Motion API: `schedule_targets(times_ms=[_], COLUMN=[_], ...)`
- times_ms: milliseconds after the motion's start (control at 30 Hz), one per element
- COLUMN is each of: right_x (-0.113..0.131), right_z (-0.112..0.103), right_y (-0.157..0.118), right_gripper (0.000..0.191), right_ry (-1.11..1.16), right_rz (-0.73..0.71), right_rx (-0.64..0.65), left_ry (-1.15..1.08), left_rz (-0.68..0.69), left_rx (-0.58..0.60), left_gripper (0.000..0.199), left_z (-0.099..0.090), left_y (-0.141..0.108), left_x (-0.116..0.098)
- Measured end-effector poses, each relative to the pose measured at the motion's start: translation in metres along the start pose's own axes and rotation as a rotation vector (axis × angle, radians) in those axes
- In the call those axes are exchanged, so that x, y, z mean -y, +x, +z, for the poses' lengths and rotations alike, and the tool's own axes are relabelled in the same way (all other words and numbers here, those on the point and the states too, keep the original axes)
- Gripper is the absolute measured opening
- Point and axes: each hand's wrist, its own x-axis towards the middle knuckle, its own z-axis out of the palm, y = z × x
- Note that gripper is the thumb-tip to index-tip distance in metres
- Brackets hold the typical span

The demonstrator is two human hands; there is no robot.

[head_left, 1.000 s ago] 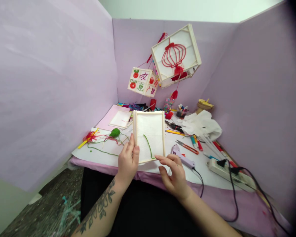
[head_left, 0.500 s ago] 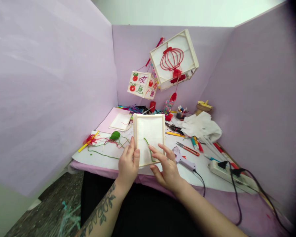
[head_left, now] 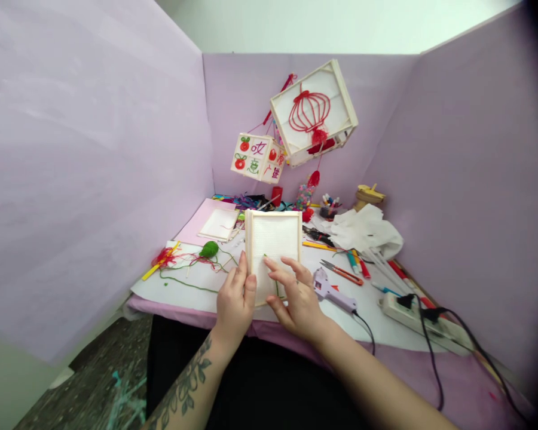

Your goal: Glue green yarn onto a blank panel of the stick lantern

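My left hand (head_left: 235, 297) grips the lower left edge of a small wooden frame panel (head_left: 277, 232) covered in white mesh-like sheet, held tilted up above the table's front edge. Across its face, the spread fingers of my right hand (head_left: 296, 297) press on a short green yarn strand (head_left: 277, 288). Those fingers hide most of the strand; only its ends show. A ball of green yarn (head_left: 209, 249) lies to the left on the table, with a loose tail running toward my left hand.
A lilac glue gun (head_left: 335, 291) and orange-handled thread snips (head_left: 342, 272) lie to the right. Farther right is a power strip (head_left: 424, 322) with black cords. Lantern boxes (head_left: 314, 113) hang at the back. Red yarn (head_left: 165, 257), another frame (head_left: 219, 224) and crumpled white sheet (head_left: 366, 230) occupy the table.
My right fingers have moved up and left along the green strand, covering more of it. The panel sits slightly farther right in view, still in my left hand.
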Motion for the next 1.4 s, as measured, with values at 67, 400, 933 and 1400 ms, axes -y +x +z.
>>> schedule_targets(times_ms=[67,400,933,1400], right_x=[0.0,0.001,-0.003,-0.059], right_z=[0.001,-0.002,-0.018,-0.058], right_y=[0.001,0.008,-0.055,-0.039], right_gripper=[0.033,0.035,0.029,0.019], right_ry=[-0.002,0.073,0.135,0.19], right_rz=[0.011,0.018,0.1,0.577], right_rx=[0.0,-0.038,-0.077,-0.284], left_ry=[-0.001,-0.016,-0.038,-0.054], left_rz=[-0.003,-0.011,-0.052,-0.056], left_rx=[0.002,0.003,-0.001,-0.034], left_gripper=[0.051,0.052,0.052,0.052], left_z=[0.0,0.0,0.0,-0.002], left_y=[0.0,-0.001,0.001,0.003], left_x=[0.0,0.0,0.002,0.008])
